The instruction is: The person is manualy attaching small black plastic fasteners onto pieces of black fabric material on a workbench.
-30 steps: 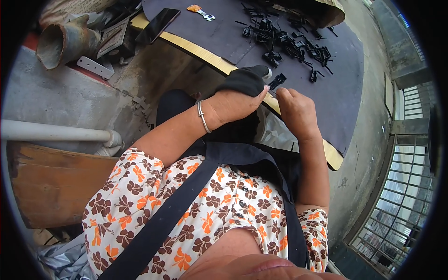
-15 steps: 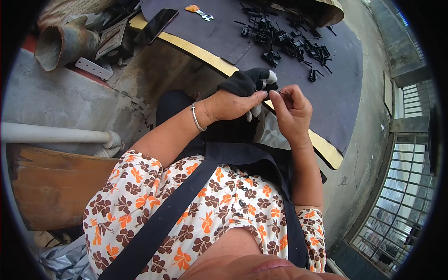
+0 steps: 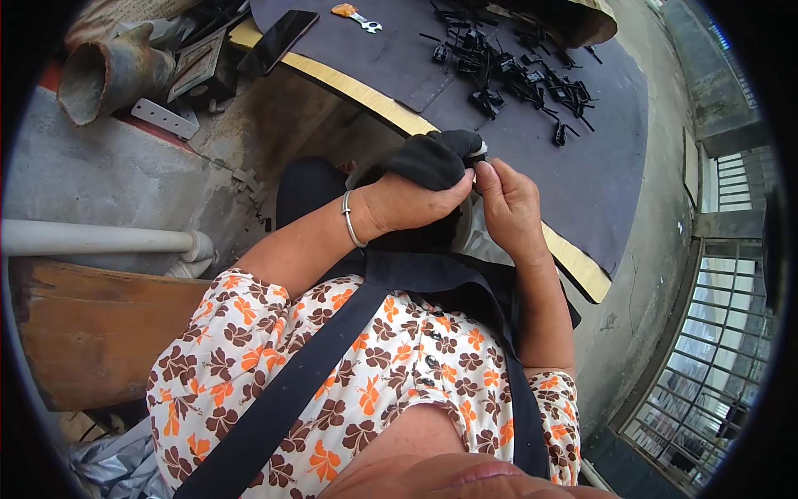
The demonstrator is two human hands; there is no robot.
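Observation:
My left hand [image 3: 403, 202] is closed, its thumb bare and its fingers covered by black cloth [image 3: 428, 162] with a white wrap at one fingertip. At its tip sits a small dark piece [image 3: 476, 160], mostly hidden by the fingers. Thumb and fingers of my right hand [image 3: 514, 208] are pinched against the same piece, so both hands meet just over the table's near edge. Exactly what kind of piece it is cannot be made out. Several small black plastic parts with thin stems lie in a loose pile [image 3: 499, 71] farther back on the table.
The dark-topped table [image 3: 582, 183] has a pale yellow edge. On it lie an orange-handled wrench-shaped tool [image 3: 357, 17] and a phone [image 3: 278, 41]. A rusty pipe piece [image 3: 116, 75] and a perforated metal bracket [image 3: 166, 121] rest at the left. A whitish container [image 3: 478, 233] stands below my hands.
My right hand has come in toward the left and its fingers have closed up. The left hand has turned, so its white-wrapped fingertips show less.

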